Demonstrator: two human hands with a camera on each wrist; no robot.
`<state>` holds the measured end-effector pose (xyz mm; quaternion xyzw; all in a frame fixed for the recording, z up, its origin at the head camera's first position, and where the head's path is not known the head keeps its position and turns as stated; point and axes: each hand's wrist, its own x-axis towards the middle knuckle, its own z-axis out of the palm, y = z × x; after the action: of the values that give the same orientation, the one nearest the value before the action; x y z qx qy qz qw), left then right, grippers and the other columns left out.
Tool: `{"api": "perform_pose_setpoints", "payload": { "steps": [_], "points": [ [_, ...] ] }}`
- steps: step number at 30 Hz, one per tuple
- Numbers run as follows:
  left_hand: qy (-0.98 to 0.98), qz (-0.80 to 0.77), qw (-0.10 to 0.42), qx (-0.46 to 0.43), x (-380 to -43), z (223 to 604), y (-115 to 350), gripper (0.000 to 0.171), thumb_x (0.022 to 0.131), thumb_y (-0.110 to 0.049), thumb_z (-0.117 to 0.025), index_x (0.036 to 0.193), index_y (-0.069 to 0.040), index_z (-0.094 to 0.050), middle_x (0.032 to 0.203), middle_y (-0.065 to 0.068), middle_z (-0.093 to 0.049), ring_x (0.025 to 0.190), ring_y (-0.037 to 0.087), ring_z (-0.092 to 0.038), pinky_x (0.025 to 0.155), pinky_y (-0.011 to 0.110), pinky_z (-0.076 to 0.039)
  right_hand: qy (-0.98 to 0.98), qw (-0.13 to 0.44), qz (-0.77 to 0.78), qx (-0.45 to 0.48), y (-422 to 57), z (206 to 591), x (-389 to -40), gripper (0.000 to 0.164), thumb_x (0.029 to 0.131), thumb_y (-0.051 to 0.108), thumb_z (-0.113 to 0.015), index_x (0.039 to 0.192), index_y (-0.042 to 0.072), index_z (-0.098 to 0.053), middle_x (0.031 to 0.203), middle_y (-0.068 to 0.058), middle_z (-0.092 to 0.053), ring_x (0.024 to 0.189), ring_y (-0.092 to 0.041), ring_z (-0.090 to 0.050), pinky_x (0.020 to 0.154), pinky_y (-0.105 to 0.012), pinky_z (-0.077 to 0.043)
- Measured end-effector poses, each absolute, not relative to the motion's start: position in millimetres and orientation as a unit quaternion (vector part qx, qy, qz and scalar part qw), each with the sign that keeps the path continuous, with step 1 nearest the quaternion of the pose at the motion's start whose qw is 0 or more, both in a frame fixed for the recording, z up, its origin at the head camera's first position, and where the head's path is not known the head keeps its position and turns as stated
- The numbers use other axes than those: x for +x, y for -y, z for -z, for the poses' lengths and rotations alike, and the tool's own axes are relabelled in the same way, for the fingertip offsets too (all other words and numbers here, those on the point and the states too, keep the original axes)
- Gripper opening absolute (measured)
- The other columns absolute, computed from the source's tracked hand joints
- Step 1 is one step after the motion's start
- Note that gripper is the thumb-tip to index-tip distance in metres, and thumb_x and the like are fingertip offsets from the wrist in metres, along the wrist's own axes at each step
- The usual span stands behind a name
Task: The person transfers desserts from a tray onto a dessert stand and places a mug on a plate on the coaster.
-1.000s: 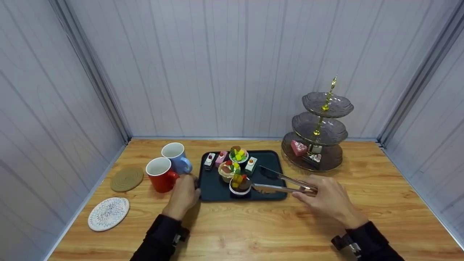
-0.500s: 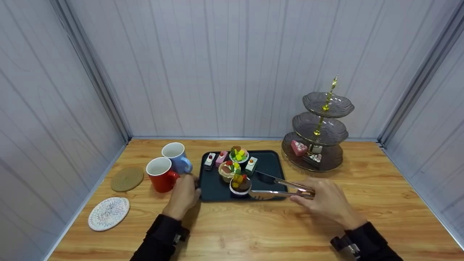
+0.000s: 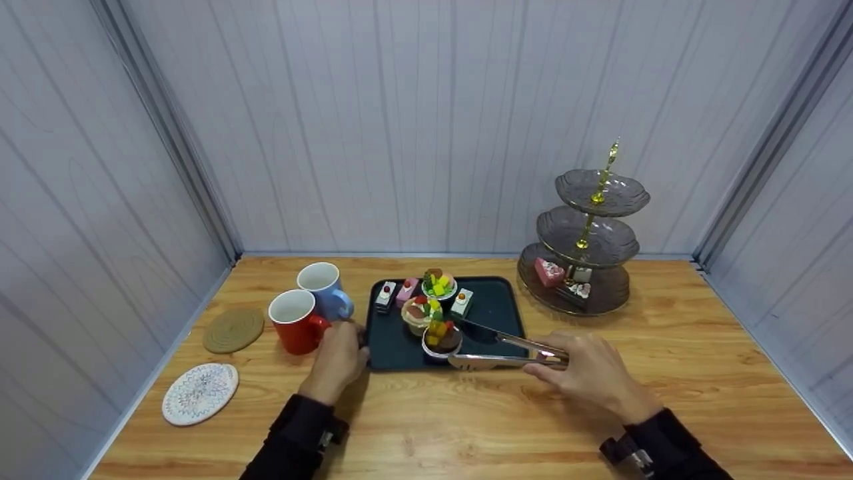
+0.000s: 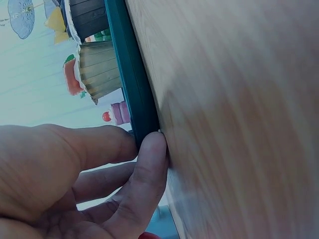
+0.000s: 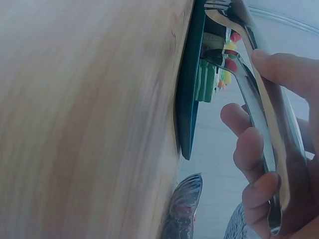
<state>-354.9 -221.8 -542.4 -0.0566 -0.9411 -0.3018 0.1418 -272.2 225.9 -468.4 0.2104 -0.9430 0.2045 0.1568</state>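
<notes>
My left hand (image 3: 336,360) pinches the left edge of a dark tray (image 3: 383,357); thumb and finger meet at its rim (image 4: 130,74) in the left wrist view. In my right hand (image 3: 593,370) I grip metal serving tongs (image 3: 513,361), their two arms spread. The tong tips stand at the right of the front chocolate cupcake (image 3: 442,341), one toward its far side, one toward its near side; whether they touch it I cannot tell. Behind it on the tray are two fruit-topped cupcakes (image 3: 420,317), a green cake slice (image 3: 461,305), a pink slice (image 3: 408,292) and a dark slice (image 3: 385,297).
A three-tier stand (image 3: 586,233) rises at the back right, with several cake pieces (image 3: 550,272) on its bottom tier. Left of the tray are a red mug (image 3: 293,327), a blue mug (image 3: 324,293), a tan coaster (image 3: 233,329) and a white patterned coaster (image 3: 200,393).
My right hand has moved left and slightly nearer, bringing the tongs' tips in around the front cupcake's right side. The left hand and the tray have stayed put.
</notes>
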Motion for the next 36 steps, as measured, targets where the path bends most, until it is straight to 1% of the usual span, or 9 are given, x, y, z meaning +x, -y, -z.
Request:
{"api": "perform_pose_setpoints", "payload": {
  "steps": [7,11,14,19,24,26,30,32,36],
  "points": [
    [0.944,0.295,0.141,-0.049,-357,547,221,0.023,0.075,-0.004,-0.080,0.097,-0.009,-0.081,0.084,0.008,-0.067,0.079,0.032,-0.068,0.074,0.051,-0.058,0.943,0.148,-0.214,0.206,-219,471,-272,0.044,0.086,0.065,-0.079,0.115,0.033,-0.081,0.094,0.014,-0.078,0.073,0.001,-0.059,0.062,-0.023,-0.043],
    [0.946,0.283,0.149,-0.052,-359,550,221,0.009,0.075,-0.005,-0.078,0.082,-0.010,-0.077,0.079,0.008,-0.064,0.075,0.031,-0.066,0.068,0.048,-0.055,0.941,0.149,-0.218,0.212,-216,473,-271,0.042,0.087,0.064,-0.079,0.116,0.035,-0.081,0.096,0.016,-0.078,0.074,-0.002,-0.063,0.064,-0.024,-0.043],
    [0.948,0.276,0.148,-0.055,-360,550,221,0.010,0.076,-0.005,-0.077,0.075,-0.014,-0.072,0.074,0.005,-0.060,0.072,0.029,-0.064,0.064,0.046,-0.052,0.941,0.150,-0.221,0.208,-214,475,-270,0.042,0.087,0.065,-0.079,0.118,0.036,-0.081,0.101,0.018,-0.078,0.079,-0.005,-0.067,0.066,-0.024,-0.044],
    [0.949,0.275,0.147,-0.049,-360,551,221,0.011,0.075,-0.007,-0.079,0.082,-0.014,-0.075,0.076,0.004,-0.060,0.074,0.029,-0.064,0.067,0.047,-0.054,0.942,0.147,-0.228,0.200,-210,477,-269,0.043,0.087,0.065,-0.078,0.119,0.037,-0.080,0.105,0.018,-0.078,0.083,-0.008,-0.071,0.067,-0.025,-0.046],
    [0.949,0.279,0.140,-0.048,-359,549,222,0.011,0.075,-0.006,-0.080,0.080,-0.014,-0.073,0.078,0.005,-0.059,0.075,0.029,-0.062,0.069,0.047,-0.053,0.940,0.149,-0.237,0.197,-207,477,-269,0.043,0.087,0.065,-0.078,0.120,0.036,-0.080,0.107,0.018,-0.079,0.088,-0.008,-0.074,0.070,-0.027,-0.050],
    [0.949,0.284,0.132,-0.043,-358,547,222,0.011,0.077,-0.005,-0.079,0.085,-0.011,-0.076,0.080,0.008,-0.062,0.077,0.031,-0.064,0.072,0.049,-0.054,0.940,0.147,-0.239,0.197,-206,477,-269,0.044,0.088,0.065,-0.077,0.121,0.036,-0.080,0.109,0.018,-0.079,0.090,-0.008,-0.074,0.071,-0.027,-0.051],
    [0.949,0.284,0.126,-0.044,-348,536,220,0.023,0.079,-0.004,-0.078,0.102,-0.005,-0.081,0.093,0.015,-0.070,0.088,0.034,-0.070,0.083,0.050,-0.060,0.940,0.141,-0.242,0.194,-205,475,-268,0.044,0.088,0.065,-0.076,0.122,0.037,-0.079,0.110,0.018,-0.079,0.092,-0.007,-0.075,0.072,-0.026,-0.051],
    [0.949,0.285,0.126,-0.045,-347,534,219,0.027,0.080,-0.005,-0.078,0.106,-0.005,-0.081,0.097,0.016,-0.072,0.091,0.035,-0.072,0.084,0.051,-0.061,0.940,0.142,-0.243,0.194,-204,474,-268,0.045,0.088,0.065,-0.077,0.122,0.036,-0.079,0.111,0.017,-0.079,0.092,-0.008,-0.075,0.073,-0.027,-0.052],
    [0.947,0.290,0.135,-0.042,-355,545,220,0.024,0.077,-0.005,-0.080,0.101,-0.007,-0.081,0.091,0.012,-0.071,0.084,0.034,-0.071,0.078,0.054,-0.060,0.939,0.146,-0.243,0.196,-202,473,-268,0.046,0.088,0.064,-0.078,0.123,0.035,-0.079,0.112,0.015,-0.079,0.092,-0.010,-0.076,0.074,-0.028,-0.053]
  ]
}}
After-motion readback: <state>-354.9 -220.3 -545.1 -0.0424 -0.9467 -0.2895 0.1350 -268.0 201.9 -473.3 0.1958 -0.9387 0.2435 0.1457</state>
